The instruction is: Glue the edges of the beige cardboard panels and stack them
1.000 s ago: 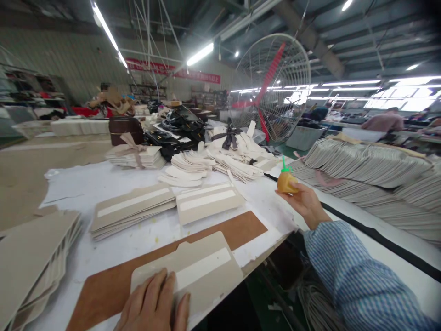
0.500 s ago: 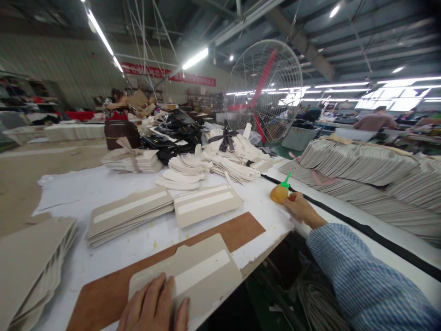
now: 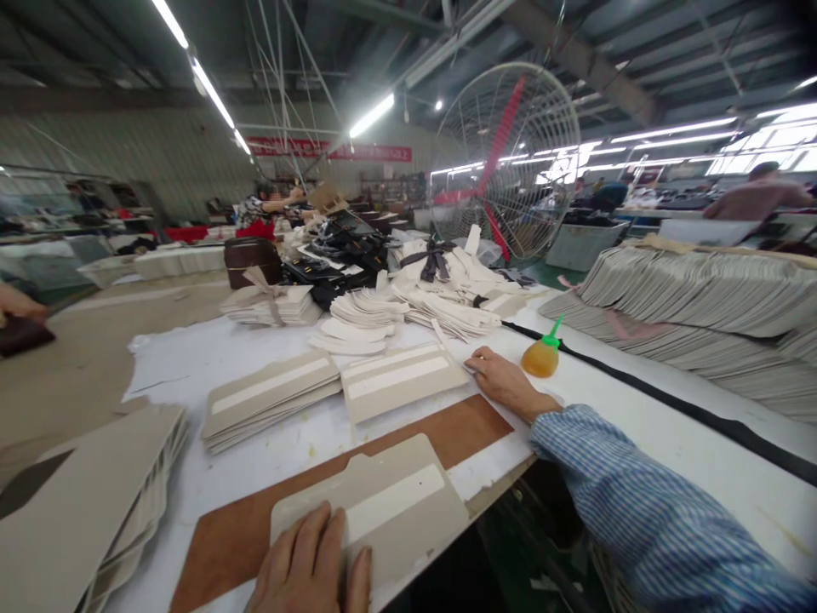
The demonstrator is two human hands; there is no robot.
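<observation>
My left hand lies flat, fingers stretched out, on a beige panel with a white strip across it. That panel rests over a long brown leather piece at the table's near edge. My right hand has its fingers curled and drawn together at the right edge of another beige panel; whether anything is between them is hidden. Just right of this hand stands a squeeze bottle of amber liquid with a green nozzle, apart from it.
Stacked beige panels lie left of centre, with larger beige sheets at the near left. Behind are bundled cream strips and black pieces. Grey stacks stand right, near a caged fan. Another person's hand shows far left.
My right hand has let go of the squeeze bottle, which now stands upright, and has moved left to the second panel. My left hand stays on its panel. The view has turned left.
</observation>
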